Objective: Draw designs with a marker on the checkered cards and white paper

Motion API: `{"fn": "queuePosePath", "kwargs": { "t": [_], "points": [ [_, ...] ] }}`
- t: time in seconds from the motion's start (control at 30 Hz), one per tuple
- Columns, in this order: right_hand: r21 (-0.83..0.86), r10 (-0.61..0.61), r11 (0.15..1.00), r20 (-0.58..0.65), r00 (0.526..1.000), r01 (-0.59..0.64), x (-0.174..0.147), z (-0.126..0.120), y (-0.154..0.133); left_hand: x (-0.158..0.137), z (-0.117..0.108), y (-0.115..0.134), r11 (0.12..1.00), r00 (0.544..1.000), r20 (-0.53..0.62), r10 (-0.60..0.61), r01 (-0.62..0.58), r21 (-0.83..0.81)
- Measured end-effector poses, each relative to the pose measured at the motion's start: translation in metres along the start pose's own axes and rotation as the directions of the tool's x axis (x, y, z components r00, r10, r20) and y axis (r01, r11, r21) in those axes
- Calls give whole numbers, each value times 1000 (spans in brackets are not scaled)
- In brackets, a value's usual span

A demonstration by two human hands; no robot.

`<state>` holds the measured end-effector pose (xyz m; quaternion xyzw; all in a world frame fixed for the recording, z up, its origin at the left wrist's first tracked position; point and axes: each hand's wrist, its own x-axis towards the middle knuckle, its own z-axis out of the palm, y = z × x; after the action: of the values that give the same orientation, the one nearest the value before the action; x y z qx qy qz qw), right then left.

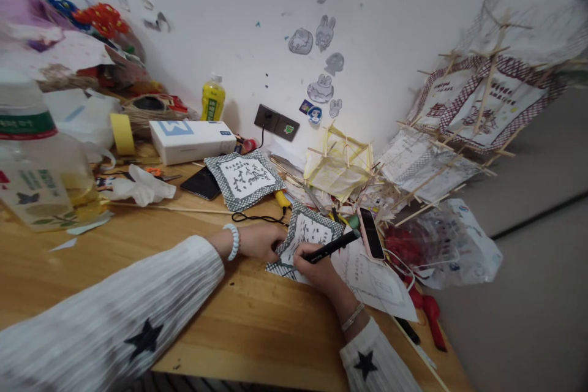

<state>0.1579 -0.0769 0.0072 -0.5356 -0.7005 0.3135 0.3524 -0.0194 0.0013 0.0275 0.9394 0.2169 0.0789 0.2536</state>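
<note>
My right hand is closed round a black marker pen, its barrel slanting up to the right. Under it lies a white sheet of paper with a dark crosshatched border and small black markings in the middle. My left hand grips the left edge of that sheet, its fingertips partly hidden. The pen's tip is hidden by my right hand. Behind, a similar bordered sheet with a black leafy drawing rests partly over a black tablet or phone.
On the right are a phone, a drawn paper, a plastic bag and stick-framed paper lanterns. A yellow paper lantern sits near the wall. Leftward stand a large bottle, a white box and crumpled tissue.
</note>
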Motion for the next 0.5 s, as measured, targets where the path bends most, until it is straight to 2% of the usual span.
{"fn": "queuePosePath", "kwargs": {
  "t": [0.5],
  "points": [
    [0,13,1000,-42,999,-13,1,-1,0,-1,0,2,1000,1000,-10,-3,3,-6]
  ]
}}
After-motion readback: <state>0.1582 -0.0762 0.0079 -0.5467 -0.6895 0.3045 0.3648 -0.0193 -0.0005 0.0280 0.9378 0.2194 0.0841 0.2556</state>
